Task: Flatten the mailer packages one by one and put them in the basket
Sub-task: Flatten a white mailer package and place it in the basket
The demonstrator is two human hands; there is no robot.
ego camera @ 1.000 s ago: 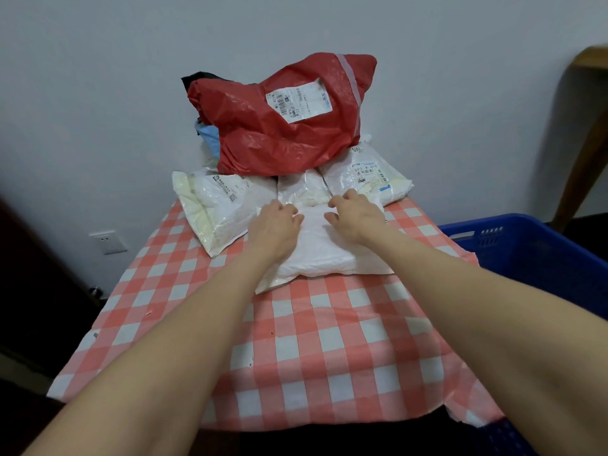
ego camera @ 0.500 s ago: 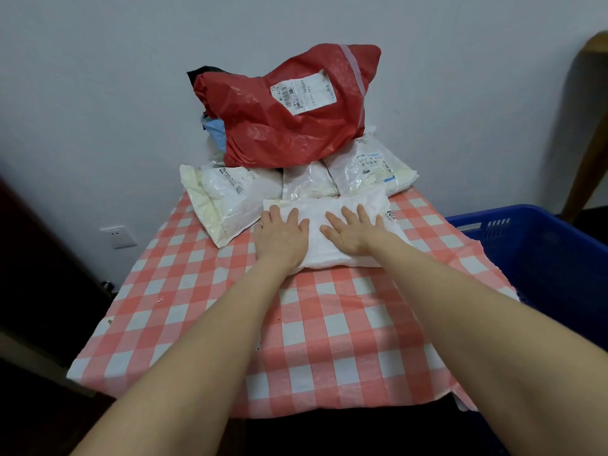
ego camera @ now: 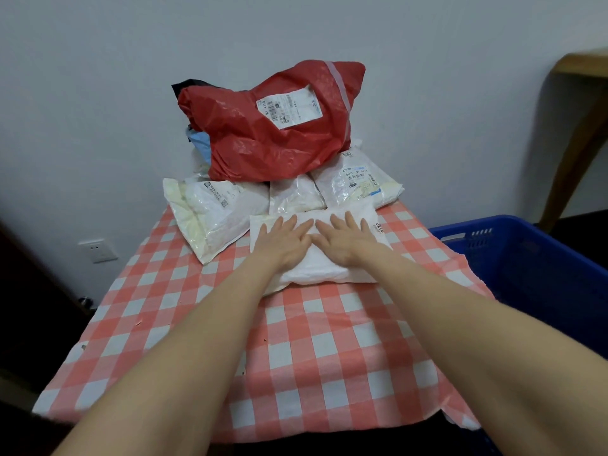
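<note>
White mailer point(ego camera: 324, 273): soft, puffy, crinkly plastic bag, lying on the table in front of the pile, under both hands.
Left hand point(ego camera: 283, 241): flat on it, fingers straight and spread, pressing.
Right hand point(ego camera: 345, 240): flat beside the left, fingers straight.
Pile: shiny wrinkled red bag point(ego camera: 256, 149) on lumpy white bags point(ego camera: 210, 212).
Tablecloth point(ego camera: 312, 343): red and white squares.
Basket point(ego camera: 543, 274): blue plastic, right of the table.
</note>
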